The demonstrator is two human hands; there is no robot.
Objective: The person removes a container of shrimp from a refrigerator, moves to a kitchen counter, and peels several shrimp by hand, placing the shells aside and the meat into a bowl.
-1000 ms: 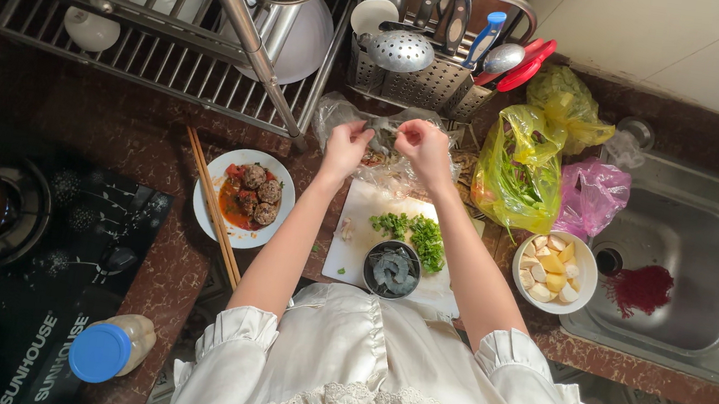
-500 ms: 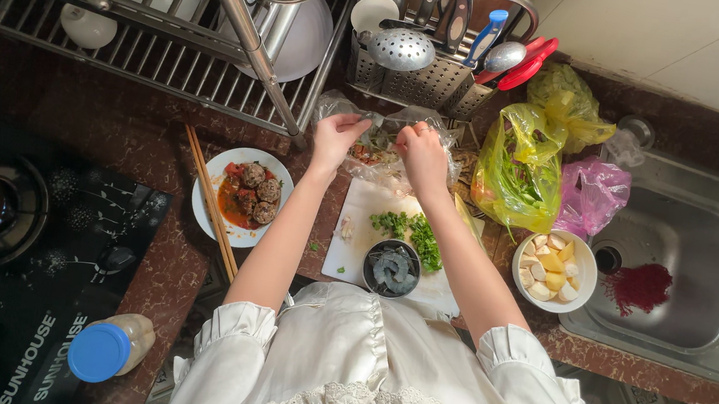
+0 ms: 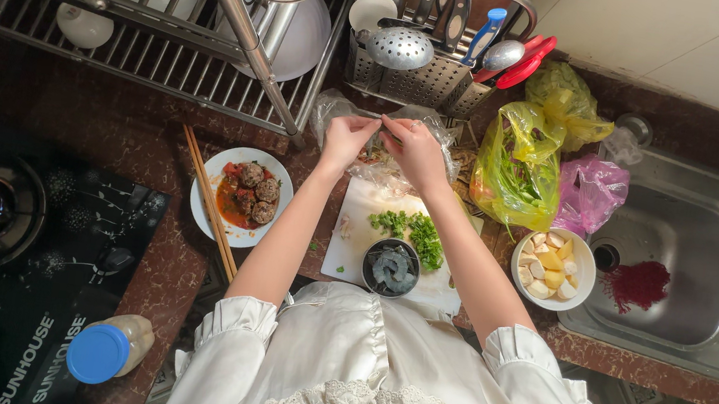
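L hand + R hand: both pinched shut on clear plastic bag mouth, spread to get inside | bag past cutting board, chopped greens just below grip

Two hands: left hand, right hand, both on one clear plastic bag. One white cutting board. One pile of chopped greens. One dark bowl. One white plate of meatballs. One pair of chopsticks. One white bowl of pale chunks. Two yellow bags, one pink bag. One blue-capped bottle. One sink.
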